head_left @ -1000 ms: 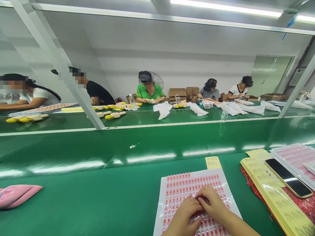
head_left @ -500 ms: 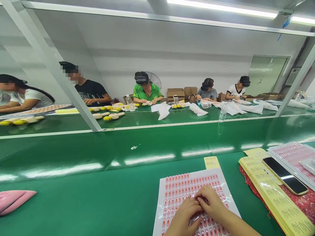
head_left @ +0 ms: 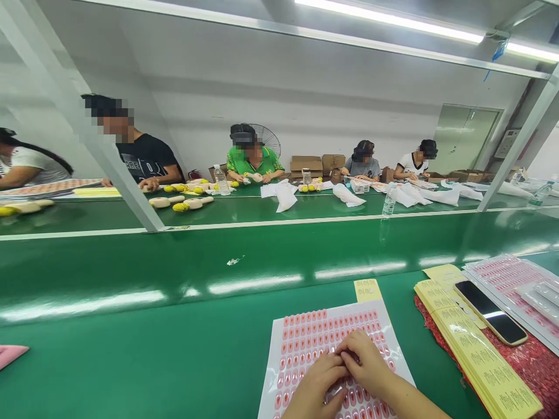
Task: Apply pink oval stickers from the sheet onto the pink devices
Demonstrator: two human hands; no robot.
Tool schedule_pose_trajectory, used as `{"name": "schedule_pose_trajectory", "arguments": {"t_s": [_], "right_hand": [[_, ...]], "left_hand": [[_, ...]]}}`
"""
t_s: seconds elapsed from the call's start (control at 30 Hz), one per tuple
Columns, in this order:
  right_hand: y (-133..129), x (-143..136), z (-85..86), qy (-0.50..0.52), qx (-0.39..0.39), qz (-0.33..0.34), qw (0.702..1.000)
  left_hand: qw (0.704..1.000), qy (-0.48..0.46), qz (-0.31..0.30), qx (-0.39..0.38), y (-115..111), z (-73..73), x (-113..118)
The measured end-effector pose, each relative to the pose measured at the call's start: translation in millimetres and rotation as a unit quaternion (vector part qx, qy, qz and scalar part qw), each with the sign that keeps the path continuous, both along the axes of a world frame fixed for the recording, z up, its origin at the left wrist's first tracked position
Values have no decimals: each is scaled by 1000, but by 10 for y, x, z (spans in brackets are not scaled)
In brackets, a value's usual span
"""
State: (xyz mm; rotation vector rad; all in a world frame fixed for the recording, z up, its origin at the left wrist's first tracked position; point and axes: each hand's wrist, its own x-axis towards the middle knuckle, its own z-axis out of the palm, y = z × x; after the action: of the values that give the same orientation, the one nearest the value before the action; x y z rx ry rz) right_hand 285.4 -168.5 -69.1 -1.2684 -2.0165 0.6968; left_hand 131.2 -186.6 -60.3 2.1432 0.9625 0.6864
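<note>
1. Left hand (head_left: 321,381) and right hand (head_left: 364,361) are meeting over a white sheet (head_left: 274,349) of glossy pink oval pieces (head_left: 301,362), seemingly doing close handling.
2. The sheet is lying on the green surface (head_left: 174,361).
3. Whether either grip is holding anything, I cannot tell.
4. Next move is probably demanding fingertip precision.

Black shirt (head_left: 151,156) — "RE"; yellow sheets (head_left: 484,349) — print illegible.

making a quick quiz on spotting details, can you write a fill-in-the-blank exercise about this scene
1. The left hand and the right hand are both over a ____ sheet.
2. In the picture, the phone lies to the ____ of that sheet.
3. The table under the sheet is coloured ____.
4. The yellow bundle lies on ____ material.

Missing words: white; right; green; red
</note>
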Motion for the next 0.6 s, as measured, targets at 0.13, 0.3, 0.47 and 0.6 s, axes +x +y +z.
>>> {"name": "schedule_pose_trajectory", "arguments": {"t_s": [0.13,0.3,0.47,0.6], "right_hand": [[7,-3,26,-2,-6,4,1000],[14,-6,62,2,-14,0,1000],[1,-6,67,10,-15,-2,1000],[-5,-11,39,11,-21,0,1000]], "left_hand": [[1000,-10,-3,-4,3,20,-3],[999,-26,-5,-19,35,-30,-25],[999,-24,-11,-18,59,-89,-41],[1000,-29,-13,-1,47,-87,-45]]}}
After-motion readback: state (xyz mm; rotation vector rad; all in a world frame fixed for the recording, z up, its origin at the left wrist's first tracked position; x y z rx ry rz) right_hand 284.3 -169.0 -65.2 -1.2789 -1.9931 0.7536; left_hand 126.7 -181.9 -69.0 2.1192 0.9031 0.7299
